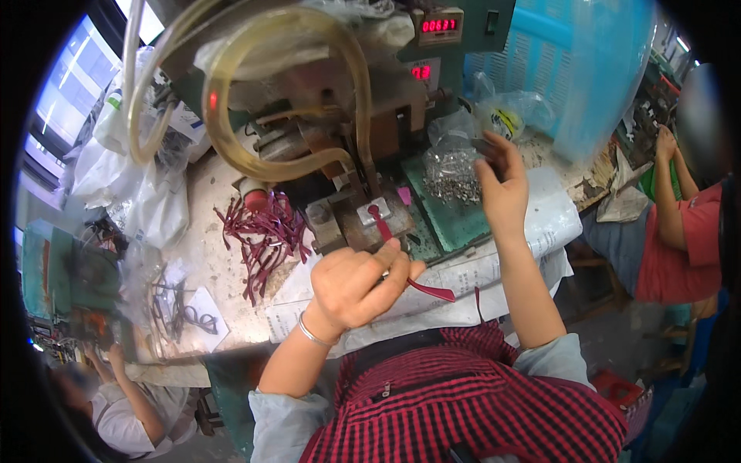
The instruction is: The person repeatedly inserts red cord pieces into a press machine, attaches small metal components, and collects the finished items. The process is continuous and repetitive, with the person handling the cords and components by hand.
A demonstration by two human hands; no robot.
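My left hand (353, 287) is closed around a burgundy strip shaped like an eyeglass temple (383, 228). One rounded end of it lies on a small metal plate (361, 215) below the machine's head; the curved other end sticks out past my fingers. Raised over the green tray (441, 220), my right hand (505, 185) has its fingers bent but apart, and I see nothing in them. Beside it, small silvery metal parts (451, 174) lie heaped in and around a clear plastic bag. A pile of similar burgundy temples (266, 239) lies left of the press.
The green bench machine (324, 116) has red displays and a looping yellowish hose (224, 147) at its front. Paper sheets (478, 282) cover the bench's near edge. Glasses (199, 318) and plastic bags (147, 201) lie left; a blue basket (532, 69) stands behind. Co-workers sit at both sides.
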